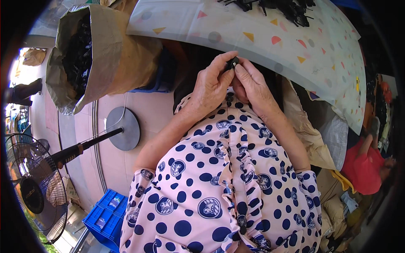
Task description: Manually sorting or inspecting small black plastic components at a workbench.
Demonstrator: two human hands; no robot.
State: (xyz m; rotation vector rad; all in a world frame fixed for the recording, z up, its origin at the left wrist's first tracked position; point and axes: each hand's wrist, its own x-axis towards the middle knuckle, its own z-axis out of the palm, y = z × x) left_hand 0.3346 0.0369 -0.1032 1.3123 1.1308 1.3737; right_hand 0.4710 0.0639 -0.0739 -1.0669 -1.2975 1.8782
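Close to the table's near edge, my left hand (212, 83) and my right hand (254, 84) meet in front of my chest. Between their fingertips is a small black plastic piece (230, 63) with a light, shiny spot on it. Both thumbs press near it, and the fingers of each hand are closed. Much of the piece is covered by the fingers, so its exact kind cannot be told. Beyond the hands, a heap of similar-looking black parts (291, 10) lies on the table covered with a patterned cloth (236, 36).
At left stands a large open paper sack (114, 55) full of black parts (80, 59), beside a blue bin (162, 76). A standing fan (36, 192) and a blue crate (107, 217) are lower left. Brown paper (301, 126) hangs at right, near a person in red (363, 168).
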